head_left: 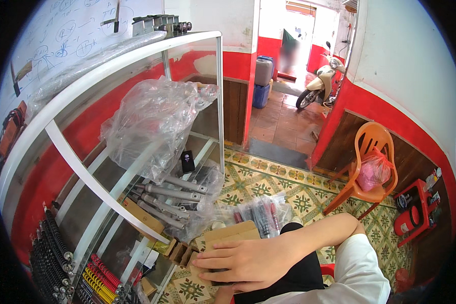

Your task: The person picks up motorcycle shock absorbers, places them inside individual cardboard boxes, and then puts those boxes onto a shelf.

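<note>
My right hand (243,262) lies palm down over a brown cardboard box (233,231), its fingers stretched to the left and slightly apart. The box has a raised flap behind the hand; what is inside is hidden. Below the box, at the bottom edge, a small part of my left hand or wrist (224,295) shows; its fingers are hidden. Narrow open cardboard boxes (182,254) stand just left of my right fingers. Beyond the box, shock absorbers with coil springs (264,216) lie in clear plastic on the tiled floor.
A glass shelf unit with a white frame (98,182) fills the left, holding metal fork tubes (174,192), plastic wrap (152,121) and colored shock absorbers (100,277). An orange plastic chair (376,133) bears a pink bag (374,173). A red stand (416,231) and a doorway with a scooter (321,85) are beyond.
</note>
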Demonstrator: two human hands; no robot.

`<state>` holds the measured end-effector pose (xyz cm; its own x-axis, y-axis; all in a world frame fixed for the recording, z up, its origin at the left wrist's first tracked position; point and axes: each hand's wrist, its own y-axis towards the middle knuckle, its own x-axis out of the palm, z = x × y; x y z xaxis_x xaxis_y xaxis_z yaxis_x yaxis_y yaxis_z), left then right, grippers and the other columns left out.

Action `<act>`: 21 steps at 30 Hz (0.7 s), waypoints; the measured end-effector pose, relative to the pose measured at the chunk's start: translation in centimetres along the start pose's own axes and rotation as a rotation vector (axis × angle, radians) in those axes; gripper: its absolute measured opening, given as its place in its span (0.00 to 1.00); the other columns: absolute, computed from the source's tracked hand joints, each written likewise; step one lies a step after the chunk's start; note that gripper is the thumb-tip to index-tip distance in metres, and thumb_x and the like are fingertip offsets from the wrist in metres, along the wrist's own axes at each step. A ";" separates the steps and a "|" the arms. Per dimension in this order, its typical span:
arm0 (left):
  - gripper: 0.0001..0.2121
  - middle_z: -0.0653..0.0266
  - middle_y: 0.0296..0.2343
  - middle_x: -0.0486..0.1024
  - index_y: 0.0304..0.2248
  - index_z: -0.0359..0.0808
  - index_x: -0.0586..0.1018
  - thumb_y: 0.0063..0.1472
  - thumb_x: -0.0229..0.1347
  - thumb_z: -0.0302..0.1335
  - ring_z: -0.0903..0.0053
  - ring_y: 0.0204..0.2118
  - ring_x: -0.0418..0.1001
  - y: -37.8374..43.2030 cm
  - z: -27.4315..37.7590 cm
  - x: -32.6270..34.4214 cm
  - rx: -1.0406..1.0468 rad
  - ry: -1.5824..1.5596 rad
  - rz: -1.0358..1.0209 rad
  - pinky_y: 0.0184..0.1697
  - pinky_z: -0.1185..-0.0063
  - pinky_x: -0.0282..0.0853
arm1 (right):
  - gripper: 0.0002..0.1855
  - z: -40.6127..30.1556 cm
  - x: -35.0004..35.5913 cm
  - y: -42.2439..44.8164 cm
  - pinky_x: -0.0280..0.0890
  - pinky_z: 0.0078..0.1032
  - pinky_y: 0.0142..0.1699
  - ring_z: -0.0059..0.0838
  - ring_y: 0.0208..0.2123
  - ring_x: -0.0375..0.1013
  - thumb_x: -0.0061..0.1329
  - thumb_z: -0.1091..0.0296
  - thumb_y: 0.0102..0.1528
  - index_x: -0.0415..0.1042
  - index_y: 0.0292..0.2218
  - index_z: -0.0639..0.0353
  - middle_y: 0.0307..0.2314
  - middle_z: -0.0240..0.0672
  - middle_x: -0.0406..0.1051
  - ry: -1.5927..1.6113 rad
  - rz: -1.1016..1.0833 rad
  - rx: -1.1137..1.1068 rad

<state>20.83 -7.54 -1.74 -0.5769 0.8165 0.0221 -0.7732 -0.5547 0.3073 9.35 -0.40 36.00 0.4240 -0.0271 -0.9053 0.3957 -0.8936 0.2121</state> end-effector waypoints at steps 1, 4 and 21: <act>0.46 0.55 0.47 0.61 0.57 0.32 0.47 0.53 0.55 0.58 0.68 0.47 0.65 0.0 -0.1 0.0 -0.004 0.005 -0.011 0.49 0.70 0.61 | 0.30 0.2 0.1 0.3 0.50 0.44 0.61 0.51 0.60 0.53 0.41 0.60 0.57 0.55 0.56 0.70 0.57 0.55 0.51 0.012 -0.026 0.010; 0.46 0.55 0.47 0.61 0.57 0.32 0.47 0.53 0.54 0.57 0.68 0.47 0.65 -0.2 -0.5 -0.5 -0.019 0.022 -0.029 0.50 0.70 0.61 | 0.31 0.9 0.4 1.5 0.49 0.43 0.62 0.52 0.60 0.52 0.39 0.59 0.59 0.53 0.57 0.70 0.57 0.55 0.51 0.000 -0.068 -0.003; 0.42 0.52 0.49 0.62 0.56 0.27 0.50 0.57 0.54 0.52 0.67 0.49 0.65 -4.0 -5.5 2.2 0.064 0.207 -0.038 0.52 0.69 0.61 | 0.31 1.8 -2.2 -9.7 0.53 0.37 0.61 0.51 0.59 0.55 0.47 0.64 0.53 0.58 0.56 0.66 0.57 0.52 0.54 0.127 0.184 0.201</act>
<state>21.24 -4.40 -8.20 -0.5941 0.7830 -0.1843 -0.7812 -0.5071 0.3641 3.09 7.49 35.27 0.5771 -0.1522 -0.8023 0.1384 -0.9500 0.2798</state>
